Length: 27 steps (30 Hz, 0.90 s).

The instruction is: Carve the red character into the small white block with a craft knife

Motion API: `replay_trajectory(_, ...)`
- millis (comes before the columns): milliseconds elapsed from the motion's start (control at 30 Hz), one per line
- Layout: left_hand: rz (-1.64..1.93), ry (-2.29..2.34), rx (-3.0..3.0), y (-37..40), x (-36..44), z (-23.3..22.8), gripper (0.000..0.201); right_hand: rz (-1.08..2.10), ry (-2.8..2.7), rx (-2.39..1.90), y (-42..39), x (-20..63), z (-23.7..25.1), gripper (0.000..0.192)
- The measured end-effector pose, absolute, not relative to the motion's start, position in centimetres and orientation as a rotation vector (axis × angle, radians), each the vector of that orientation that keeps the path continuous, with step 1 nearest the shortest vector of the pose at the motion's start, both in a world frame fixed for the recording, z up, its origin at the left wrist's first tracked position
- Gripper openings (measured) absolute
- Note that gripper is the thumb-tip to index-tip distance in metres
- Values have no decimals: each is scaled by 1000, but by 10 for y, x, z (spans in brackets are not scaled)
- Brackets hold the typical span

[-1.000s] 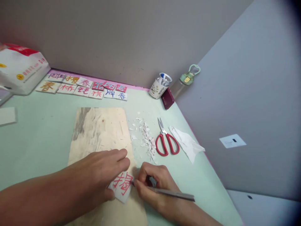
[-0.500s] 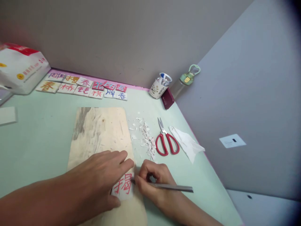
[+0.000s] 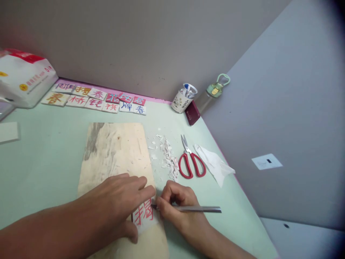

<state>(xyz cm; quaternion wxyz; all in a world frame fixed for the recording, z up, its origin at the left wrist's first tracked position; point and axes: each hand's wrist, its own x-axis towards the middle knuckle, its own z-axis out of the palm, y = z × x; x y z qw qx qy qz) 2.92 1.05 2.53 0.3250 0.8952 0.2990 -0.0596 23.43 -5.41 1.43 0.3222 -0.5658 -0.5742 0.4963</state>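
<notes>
We note the left hand [image 3: 118,205] laid flat, fingers spread, pressing a small white tile [image 3: 144,217] bearing a red character onto the wooden board [image 3: 115,151]; it grips nothing, it pins. The right hand [image 3: 176,208] is clenched around a slim metal carving knife [image 3: 188,209] in a pen-style hold, the tip meeting the tile's edge at 3 o'clock of the red strokes. The tile lies at the board's near end, 6 o'clock of the tabletop [image 3: 40,154].

At 12 o'clock of the right hand we record a heap of white shavings [image 3: 167,158], with red-handled scissors [image 3: 191,162] and a crumpled tissue [image 3: 214,163] further toward 2 o'clock. A row of finished tiles [image 3: 94,99] sits at 11 o'clock by the wall, a can [image 3: 184,98] and bottle [image 3: 212,93] at 1 o'clock.

In our judgement, sound practice here calls for shallow strokes directed away from the pinning fingers, firm downward pressure on the tile, and the blade kept low so the red strokes remain intact
</notes>
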Motion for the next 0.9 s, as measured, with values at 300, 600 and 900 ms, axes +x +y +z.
replay_trajectory(300,-103,845,2268,-3,35,7,64,1204,-1613,-1534,-56,229,29,26)
replay_trajectory(600,-47,764,2229,5,27,9,34,1115,-1812,-1419,-58,232,28,21)
replay_trajectory(900,52,769,2260,4,26,-1,32,1053,-1925,-1339,-58,233,35,21)
